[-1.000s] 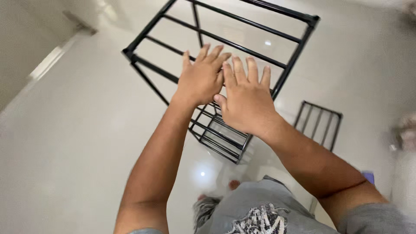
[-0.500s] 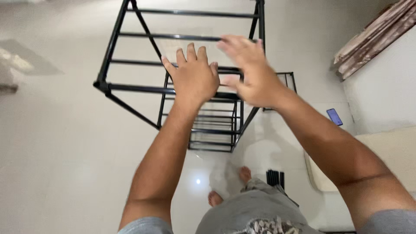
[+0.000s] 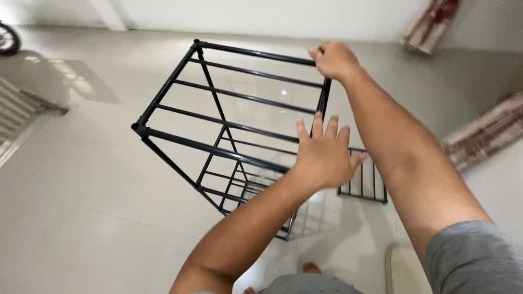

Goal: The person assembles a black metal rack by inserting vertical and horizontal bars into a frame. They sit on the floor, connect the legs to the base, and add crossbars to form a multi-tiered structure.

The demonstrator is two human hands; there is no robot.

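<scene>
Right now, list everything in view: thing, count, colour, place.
Metal rack frame: one, black, standing on the floor, centre.
Loose rack panel: one, black, on the floor right of the frame.
Floor: one, pale glossy tile.
Rolled mats: two, striped brown, by the right wall.
Wheel: one, dark, top-left corner.
Bare foot: one, bottom centre.
Left hand: open, over the frame's near right side.
Right hand: closed on the frame's far top corner.

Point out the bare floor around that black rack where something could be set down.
The widest bare tile lies left of the black metal rack, toward the striped mat. More lies beyond the rack, below the far wall. It is crowded at the rack's right: left hand, right hand, loose grid panel, rolled rugs.
</scene>
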